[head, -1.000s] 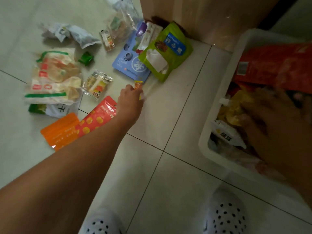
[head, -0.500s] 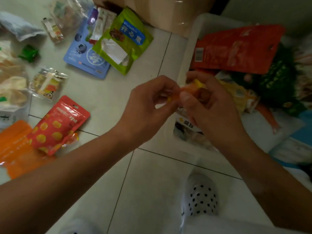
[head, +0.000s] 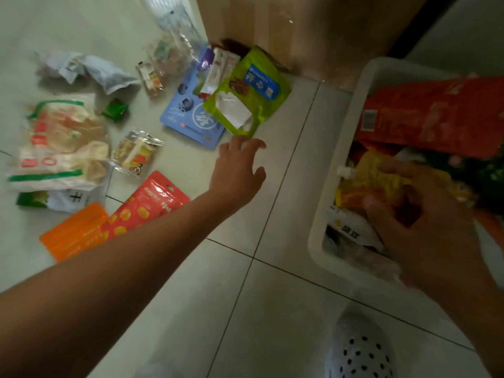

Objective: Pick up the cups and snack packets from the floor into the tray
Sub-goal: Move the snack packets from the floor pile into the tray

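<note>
At my feet, a spotted white shoe [head: 360, 350] stood on the tiled floor [head: 272, 296]; my right hand [head: 425, 222] hung over the white tray [head: 326, 203], fingers curled among the packets piled there, though whether it gripped one I could not tell; an orange packet [head: 73, 230] and a red packet [head: 147, 205] lay beside my left forearm; my left hand [head: 237, 170] reached forward, fingers spread and holding nothing, just beside the near corner of the green packet [head: 245, 96]; that packet overlapped a blue packet [head: 188, 115].
</note>
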